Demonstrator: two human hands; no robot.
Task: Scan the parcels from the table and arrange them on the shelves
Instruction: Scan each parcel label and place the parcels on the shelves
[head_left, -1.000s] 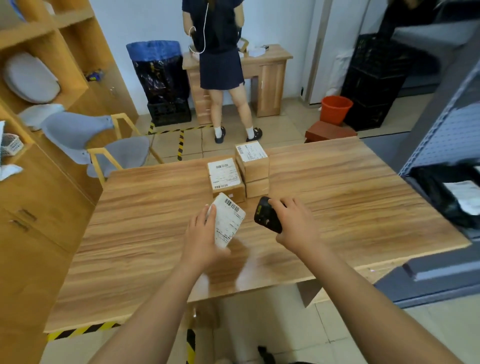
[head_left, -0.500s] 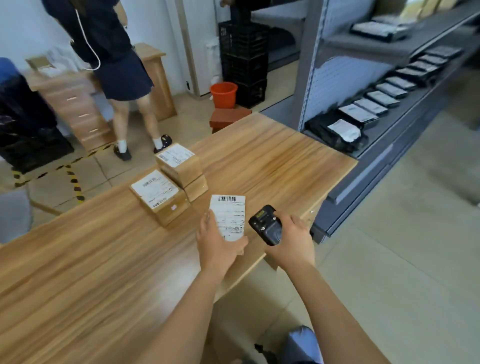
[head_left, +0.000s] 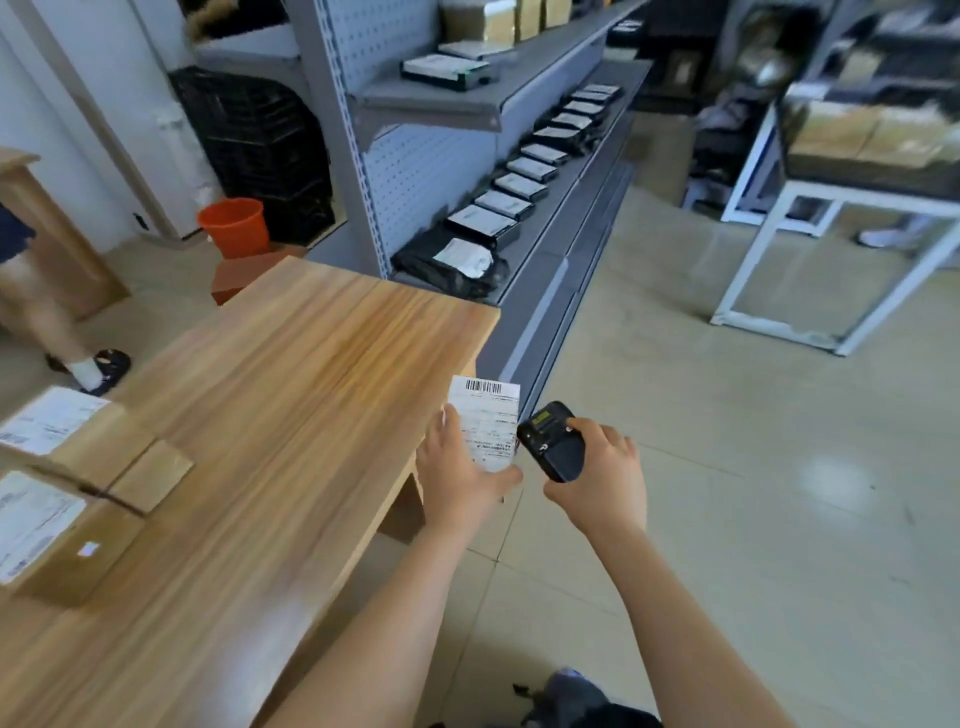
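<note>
My left hand (head_left: 457, 480) grips a small parcel (head_left: 485, 423), barcode label up, just off the table's (head_left: 311, 389) corner. My right hand (head_left: 597, 467) is wrapped round the handheld scanner (head_left: 553, 441) just beside it. I judge this parcel is at the scanning step and not yet shelved. A row of black parcels (head_left: 483, 224) already lies on the grey shelves (head_left: 566, 218), and cardboard boxes (head_left: 93, 452) wait on the table. The table corner sits between me and the shelf. An orange bucket (head_left: 234, 226) stands beyond, well apart.
</note>
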